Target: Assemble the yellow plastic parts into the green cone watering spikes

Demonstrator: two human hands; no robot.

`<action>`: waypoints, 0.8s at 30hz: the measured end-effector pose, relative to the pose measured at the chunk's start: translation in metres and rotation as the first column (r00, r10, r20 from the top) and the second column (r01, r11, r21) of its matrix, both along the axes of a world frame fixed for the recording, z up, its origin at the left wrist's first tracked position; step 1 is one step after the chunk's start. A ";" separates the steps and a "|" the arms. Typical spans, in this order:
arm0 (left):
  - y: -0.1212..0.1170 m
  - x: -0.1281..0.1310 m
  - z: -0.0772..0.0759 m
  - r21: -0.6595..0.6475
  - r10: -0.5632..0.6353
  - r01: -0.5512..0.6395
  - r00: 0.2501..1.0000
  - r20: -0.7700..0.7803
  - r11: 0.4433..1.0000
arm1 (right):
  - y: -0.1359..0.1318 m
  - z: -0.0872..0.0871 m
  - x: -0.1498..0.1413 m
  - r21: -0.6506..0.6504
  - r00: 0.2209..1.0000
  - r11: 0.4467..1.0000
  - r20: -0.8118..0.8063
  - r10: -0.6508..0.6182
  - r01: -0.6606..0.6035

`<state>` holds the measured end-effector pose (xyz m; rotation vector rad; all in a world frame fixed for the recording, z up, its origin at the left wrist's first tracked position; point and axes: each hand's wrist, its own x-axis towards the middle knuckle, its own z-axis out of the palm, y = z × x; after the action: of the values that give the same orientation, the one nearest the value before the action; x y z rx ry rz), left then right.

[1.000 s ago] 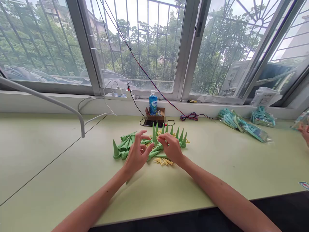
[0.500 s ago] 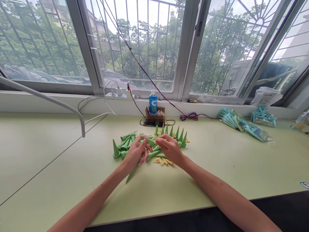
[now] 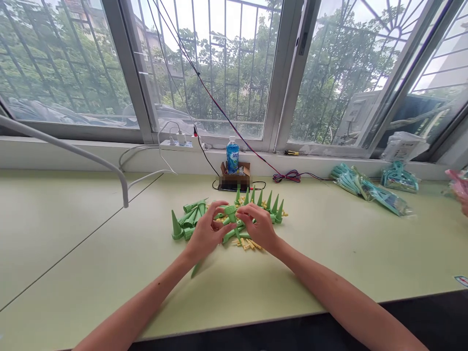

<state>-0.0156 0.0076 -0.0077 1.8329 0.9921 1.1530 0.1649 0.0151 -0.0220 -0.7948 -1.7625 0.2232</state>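
My left hand is curled round a green plastic watering spike, thumb below and fingers above. The spike's wide ribbed end is up and its tip points down. My right hand is pinched against the right side of that wide end; whatever its fingertips hold is hidden. Under and behind the hands lies a pile of green spikes. Several finished-looking spikes stand tip-up in a row behind my right hand. Small yellow valve pieces lie in front of the pile.
A blue bottle stands in a small brown box by the window. Coiled cable lies to its right. Bagged teal items are farther right. A white curved tube reaches over the table's left. Another person's hand shows at the right edge.
The spike has turned in my left hand from lying sideways, tip leftward, to wide end up and tip down. A person's hand with something pink has appeared at the right edge.
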 end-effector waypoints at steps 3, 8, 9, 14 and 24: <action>-0.001 0.000 -0.001 0.106 0.065 -0.057 0.995 -0.071 0.993 | -0.001 0.000 -0.002 -0.067 0.999 0.998 -0.039 0.004 -0.006; -0.001 0.004 0.000 0.047 0.033 -0.033 0.999 0.007 0.998 | -0.001 0.000 -0.004 -0.166 0.992 0.986 -0.125 0.004 -0.025; -0.001 0.004 0.000 0.025 0.014 -0.015 0.999 0.037 1.000 | -0.001 0.000 -0.004 -0.183 0.991 0.983 -0.137 0.005 -0.031; -0.002 0.006 0.004 -0.071 -0.021 0.032 0.989 0.147 0.997 | -0.003 0.001 -0.006 -0.223 0.986 0.973 -0.167 0.020 -0.057; -0.001 0.007 0.005 -0.132 -0.020 0.053 0.972 0.234 0.990 | -0.001 0.001 -0.003 -0.231 0.998 0.973 -0.057 0.017 -0.030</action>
<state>-0.0085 0.0063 -0.0028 1.5612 0.8764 1.2141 0.1617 0.0138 -0.0210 -0.9261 -1.7143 0.4693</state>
